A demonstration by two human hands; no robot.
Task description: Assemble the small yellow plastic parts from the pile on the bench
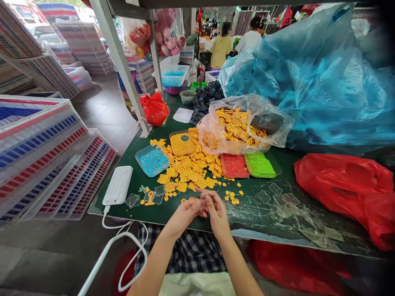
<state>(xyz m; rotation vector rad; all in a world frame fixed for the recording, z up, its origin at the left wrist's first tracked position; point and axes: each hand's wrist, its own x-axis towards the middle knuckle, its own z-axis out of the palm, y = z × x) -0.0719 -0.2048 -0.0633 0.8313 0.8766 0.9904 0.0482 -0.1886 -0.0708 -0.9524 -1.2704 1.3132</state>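
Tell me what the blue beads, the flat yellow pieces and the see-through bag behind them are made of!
Blue beads: maybe plastic, possibly glass; they're too small to tell.
Yellow pieces: probably moulded plastic, smooth, because one even colour and similar shapes repeat.
See-through bag: thin, shiny plastic film, judging by its crinkles and bright glints.

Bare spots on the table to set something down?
Free: between the small red bag and yellow bead tray; a sliver between the power bank and blue bead tray. Crowded: middle, loose yellow pieces piled, left hand and right hand at their near edge.
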